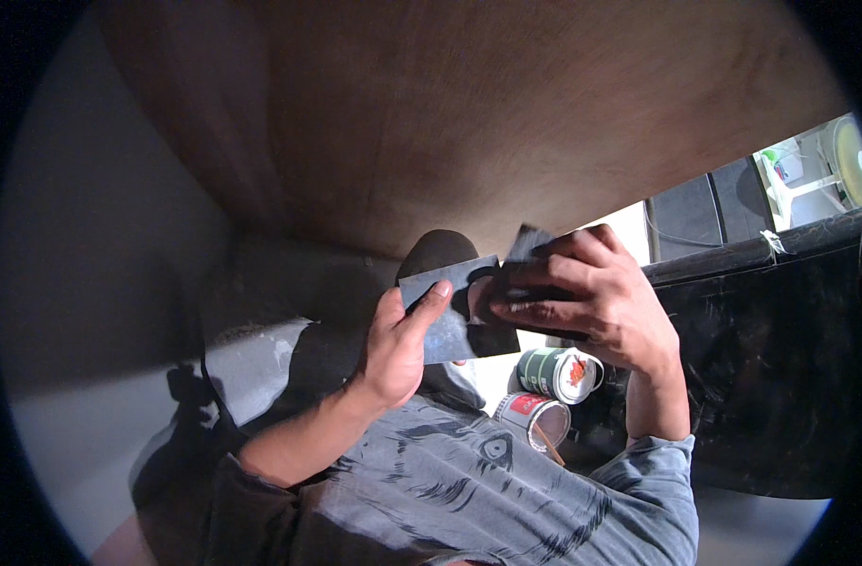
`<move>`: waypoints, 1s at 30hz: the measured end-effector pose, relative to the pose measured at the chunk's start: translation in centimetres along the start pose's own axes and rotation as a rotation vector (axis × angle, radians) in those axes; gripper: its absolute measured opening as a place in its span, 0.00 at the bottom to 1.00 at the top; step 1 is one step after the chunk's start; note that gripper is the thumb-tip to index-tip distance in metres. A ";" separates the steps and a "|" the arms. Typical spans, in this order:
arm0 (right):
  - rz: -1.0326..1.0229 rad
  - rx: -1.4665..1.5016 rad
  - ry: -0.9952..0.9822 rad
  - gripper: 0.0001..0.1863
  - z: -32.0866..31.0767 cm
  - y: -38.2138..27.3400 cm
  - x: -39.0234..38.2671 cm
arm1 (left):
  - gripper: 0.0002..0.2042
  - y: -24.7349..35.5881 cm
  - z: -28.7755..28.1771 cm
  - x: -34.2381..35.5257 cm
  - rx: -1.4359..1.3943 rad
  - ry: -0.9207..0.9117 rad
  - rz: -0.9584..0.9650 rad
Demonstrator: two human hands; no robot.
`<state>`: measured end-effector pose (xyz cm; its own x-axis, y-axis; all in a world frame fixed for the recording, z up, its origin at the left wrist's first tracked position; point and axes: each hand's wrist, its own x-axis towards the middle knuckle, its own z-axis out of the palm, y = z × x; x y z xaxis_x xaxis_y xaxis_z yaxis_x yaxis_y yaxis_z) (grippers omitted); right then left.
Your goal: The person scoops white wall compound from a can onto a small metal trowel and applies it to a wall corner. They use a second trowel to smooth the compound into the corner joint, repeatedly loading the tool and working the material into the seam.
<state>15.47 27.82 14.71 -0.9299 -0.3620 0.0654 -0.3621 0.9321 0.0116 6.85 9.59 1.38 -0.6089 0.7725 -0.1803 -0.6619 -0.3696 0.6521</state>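
My left hand (398,344) grips a thin flat grey plate (435,335) between thumb and fingers, held in front of my chest. A patch of pale pinkish material (479,298) shows near its right side, partly in shadow. My right hand (596,292) is wrapped over a second dark, flat blade (533,241), held at the right end of the plate; whether the two touch is unclear. Below, a green paint can (539,375) with orange on its lid stands beside a grey can (516,415) with a red label and a stick (551,445) in it.
A broad brown wooden panel (450,123) spans the upper view. A glossy black surface with a rim (761,377) is at the right. Beyond it at upper right are dark panels (686,222) and a white plastic piece of furniture (794,193). A grey wall (91,311) is at the left.
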 end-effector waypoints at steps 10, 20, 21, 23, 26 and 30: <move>-0.026 0.009 -0.053 0.21 0.0 0.2 -0.5 | 0.14 -1.2 -0.9 0.8 0.237 -0.055 0.084; -0.034 -0.009 0.003 0.22 0.0 0.0 -0.6 | 0.17 -1.6 -1.2 1.2 0.288 -0.063 0.132; -0.039 0.003 -0.023 0.22 0.3 0.0 -0.6 | 0.17 -1.4 -1.0 1.1 0.263 -0.075 0.103; -0.032 0.014 -0.086 0.22 -0.1 0.2 -0.8 | 0.17 -0.8 -0.3 0.7 0.211 -0.098 0.049; -0.041 -0.002 -0.010 0.22 0.0 0.0 -0.6 | 0.16 -1.4 -1.1 1.1 0.355 -0.090 0.161; -0.038 0.033 -0.080 0.21 0.0 0.4 -0.9 | 0.15 -1.1 -0.9 0.9 0.310 -0.120 0.081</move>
<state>16.18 28.52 14.66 -0.9172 -0.3981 -0.0146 -0.3978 0.9172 -0.0205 6.64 10.28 -0.20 -0.5864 0.8089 -0.0426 -0.4378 -0.2722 0.8569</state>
